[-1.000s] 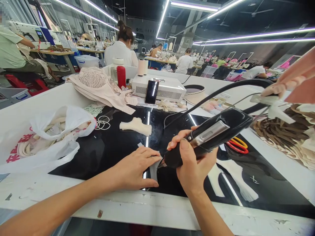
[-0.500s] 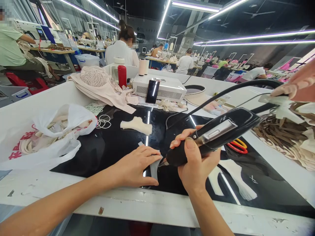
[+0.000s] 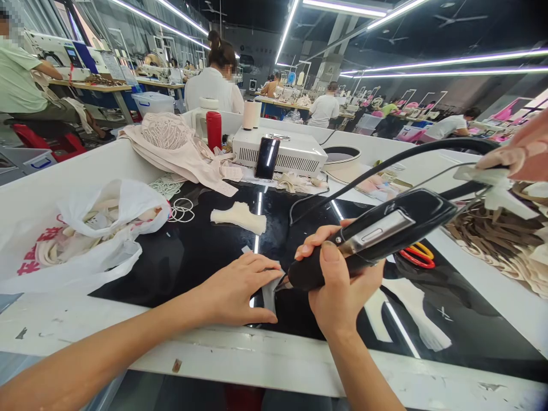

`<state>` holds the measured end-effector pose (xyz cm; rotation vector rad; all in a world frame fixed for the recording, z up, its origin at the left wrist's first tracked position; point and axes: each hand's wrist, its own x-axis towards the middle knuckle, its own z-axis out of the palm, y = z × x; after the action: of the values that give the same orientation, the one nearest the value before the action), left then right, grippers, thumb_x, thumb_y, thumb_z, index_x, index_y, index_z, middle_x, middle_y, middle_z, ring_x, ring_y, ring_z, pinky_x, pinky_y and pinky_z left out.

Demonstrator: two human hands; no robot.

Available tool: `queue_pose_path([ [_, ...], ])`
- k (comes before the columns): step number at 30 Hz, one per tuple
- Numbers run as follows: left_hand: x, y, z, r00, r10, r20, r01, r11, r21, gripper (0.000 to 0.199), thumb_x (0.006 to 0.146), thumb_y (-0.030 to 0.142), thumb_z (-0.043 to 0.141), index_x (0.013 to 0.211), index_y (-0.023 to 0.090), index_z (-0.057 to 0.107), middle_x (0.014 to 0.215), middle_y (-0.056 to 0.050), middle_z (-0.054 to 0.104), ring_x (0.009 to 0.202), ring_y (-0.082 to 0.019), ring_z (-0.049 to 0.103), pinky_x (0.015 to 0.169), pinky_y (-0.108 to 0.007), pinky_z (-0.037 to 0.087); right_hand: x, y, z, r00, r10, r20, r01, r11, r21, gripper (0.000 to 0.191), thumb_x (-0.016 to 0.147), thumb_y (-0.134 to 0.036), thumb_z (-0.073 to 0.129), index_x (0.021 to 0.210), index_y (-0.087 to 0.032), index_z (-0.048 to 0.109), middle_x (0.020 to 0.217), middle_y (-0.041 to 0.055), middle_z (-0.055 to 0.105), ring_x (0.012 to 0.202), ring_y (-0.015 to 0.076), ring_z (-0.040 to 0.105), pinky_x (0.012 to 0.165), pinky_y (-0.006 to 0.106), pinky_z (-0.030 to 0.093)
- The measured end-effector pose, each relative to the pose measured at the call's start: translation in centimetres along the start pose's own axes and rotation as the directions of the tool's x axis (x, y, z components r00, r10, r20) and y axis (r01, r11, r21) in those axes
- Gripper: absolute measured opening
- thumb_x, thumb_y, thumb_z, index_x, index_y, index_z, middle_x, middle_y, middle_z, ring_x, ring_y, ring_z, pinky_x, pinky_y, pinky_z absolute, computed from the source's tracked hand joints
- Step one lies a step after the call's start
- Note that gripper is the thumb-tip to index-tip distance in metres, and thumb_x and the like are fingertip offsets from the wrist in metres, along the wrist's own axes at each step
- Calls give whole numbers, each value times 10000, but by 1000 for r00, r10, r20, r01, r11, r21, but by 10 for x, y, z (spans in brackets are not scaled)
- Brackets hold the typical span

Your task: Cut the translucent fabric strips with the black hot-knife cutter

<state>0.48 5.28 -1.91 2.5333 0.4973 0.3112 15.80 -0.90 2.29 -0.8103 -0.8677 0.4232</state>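
My left hand point(image 3: 240, 288) lies over a small grey fabric piece point(image 3: 269, 295) on the black table mat point(image 3: 188, 268). Its fingers are stretched out flat and the thumb is apart, pressing around the piece. My right hand point(image 3: 342, 279) is wrapped around a black corded hand tool point(image 3: 381, 228), thumb on top. The tool slants down to the left, its narrow metal tip at the grey piece's right edge. A cream fabric piece point(image 3: 240, 218) lies beyond my left hand. White cut pieces point(image 3: 417, 311) lie right of my right wrist.
Another person's hand point(image 3: 511, 157) is at the upper right, near the tool's cable point(image 3: 406, 149). A white plastic bag point(image 3: 111, 251) of fabric stands left. Red-handled scissors point(image 3: 417, 260) lie behind my right hand. A phone point(image 3: 266, 158) leans against a white box point(image 3: 295, 151).
The tool's tip has shifted slightly left onto the grey fabric piece. My left hand stays nearly in place. The whole view has moved a little.
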Motion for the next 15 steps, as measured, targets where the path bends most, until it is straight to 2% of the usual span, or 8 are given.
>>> queue_pose_path([
  [15,-1,-1,0,1000,-6,11,6,1000,18,745,796,477,841,1437,216,568,1494,-112,546,1396,-334,463,1219,-525,330,0,-3,1,1000,31,0,-31,999,-18,357,842,-245,753,1113,-268,522,819,-50,646,609,118,614,570,288,546],
])
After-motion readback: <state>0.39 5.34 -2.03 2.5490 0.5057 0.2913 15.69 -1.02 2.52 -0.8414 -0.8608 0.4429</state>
